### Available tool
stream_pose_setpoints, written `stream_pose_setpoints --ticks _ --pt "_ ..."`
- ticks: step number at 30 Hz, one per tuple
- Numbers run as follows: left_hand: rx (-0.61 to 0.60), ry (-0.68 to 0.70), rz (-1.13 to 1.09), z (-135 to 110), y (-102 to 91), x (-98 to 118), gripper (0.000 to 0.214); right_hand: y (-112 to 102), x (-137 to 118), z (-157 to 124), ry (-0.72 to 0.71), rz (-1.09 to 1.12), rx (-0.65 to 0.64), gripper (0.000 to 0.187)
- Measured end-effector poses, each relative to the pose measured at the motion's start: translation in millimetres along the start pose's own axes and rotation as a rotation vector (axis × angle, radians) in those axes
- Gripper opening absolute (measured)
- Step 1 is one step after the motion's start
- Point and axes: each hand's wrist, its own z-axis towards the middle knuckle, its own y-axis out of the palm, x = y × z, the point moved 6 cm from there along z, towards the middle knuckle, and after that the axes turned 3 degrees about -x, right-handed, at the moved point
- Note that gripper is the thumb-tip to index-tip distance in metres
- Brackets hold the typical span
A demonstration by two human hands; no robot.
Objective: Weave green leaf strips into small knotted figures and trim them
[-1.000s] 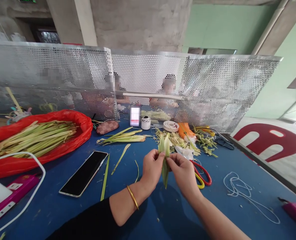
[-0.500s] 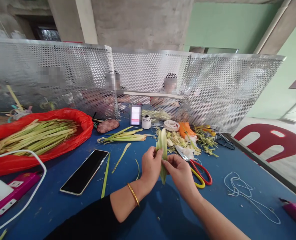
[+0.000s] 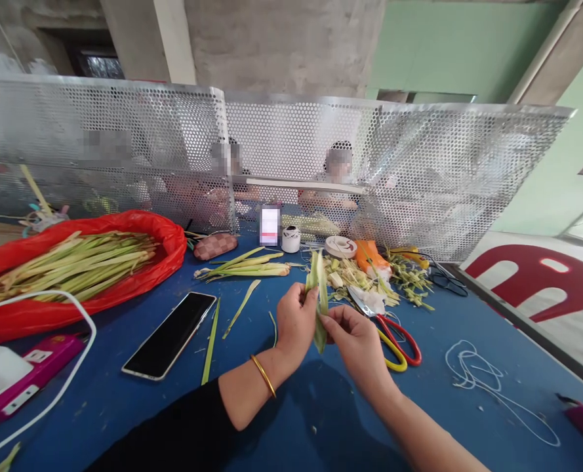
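Both hands hold a folded green leaf strip (image 3: 319, 295) upright above the blue table (image 3: 321, 419). My left hand (image 3: 295, 322), with a gold bangle on the wrist, pinches the strip from the left. My right hand (image 3: 356, 344) pinches its lower part from the right. The leaf's tips stick up above my fingers and its lower end hangs below them. Red and yellow scissors (image 3: 394, 335) lie just right of my right hand.
A red bag of green leaf strips (image 3: 75, 265) lies at left, a black phone (image 3: 167, 334) beside it. Loose strips (image 3: 244, 267), leaf scraps (image 3: 399, 278), a thread spool (image 3: 290, 238), tape roll (image 3: 340, 246) and white string (image 3: 488, 387) lie about. People sit behind a perforated metal screen (image 3: 419, 177).
The two leaf tips, spread apart a second ago, now lie close together. Both hands shifted slightly up and left in the picture, still gripping the strip.
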Motion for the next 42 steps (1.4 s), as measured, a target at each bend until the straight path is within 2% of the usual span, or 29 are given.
stream_pose_setpoints --ticks 9,16,19,23,26,29,32,35,37,40,42 --pt "0.029 -0.026 0.014 7.3 -1.9 -7.3 0.026 -7.5 -12.7 -5.0 -0.073 -0.023 0.093 0.025" --pt "0.073 -0.012 0.043 12.8 -5.7 -12.8 0.028 -7.2 -29.9 -12.5 -0.081 0.103 0.049 0.022" --pt "0.091 -0.039 0.01 16.3 -6.8 -20.1 0.028 -11.7 -42.5 -18.2 -0.143 0.116 0.057 0.019" --pt "0.07 -0.075 -0.069 18.4 -4.6 -24.7 0.033 -23.5 -53.2 -18.4 -0.25 0.053 0.147 0.018" --pt "0.024 -0.099 -0.179 17.9 -3.2 -16.8 0.035 -29.1 -50.6 -10.3 -0.277 -0.02 0.193 0.02" --pt "-0.04 -0.139 -0.354 16.5 -4.6 -0.6 0.034 -27.2 -37.3 0.5 -0.252 -0.072 0.155 0.022" --pt "-0.095 -0.164 -0.432 13.6 -11.0 18.0 0.036 -18.0 -15.2 8.9 -0.197 -0.113 0.038 0.025" --pt "-0.183 -0.189 -0.448 5.2 -18.0 30.6 0.036 -3.3 8.5 13.0 -0.083 -0.234 -0.165 0.027" --pt "-0.242 -0.226 -0.435 -5.7 -21.5 32.9 0.037 -1.1 12.0 13.2 -0.059 -0.293 -0.191 0.029" --pt "-0.294 -0.283 -0.397 -28.2 -22.7 28.7 0.037 -8.6 -4.2 10.4 -0.097 -0.122 -0.083 0.036" --pt "-0.332 -0.314 -0.382 -43.5 -18.9 23.2 0.036 -9.8 -14.9 6.6 -0.073 0.063 -0.079 0.038"
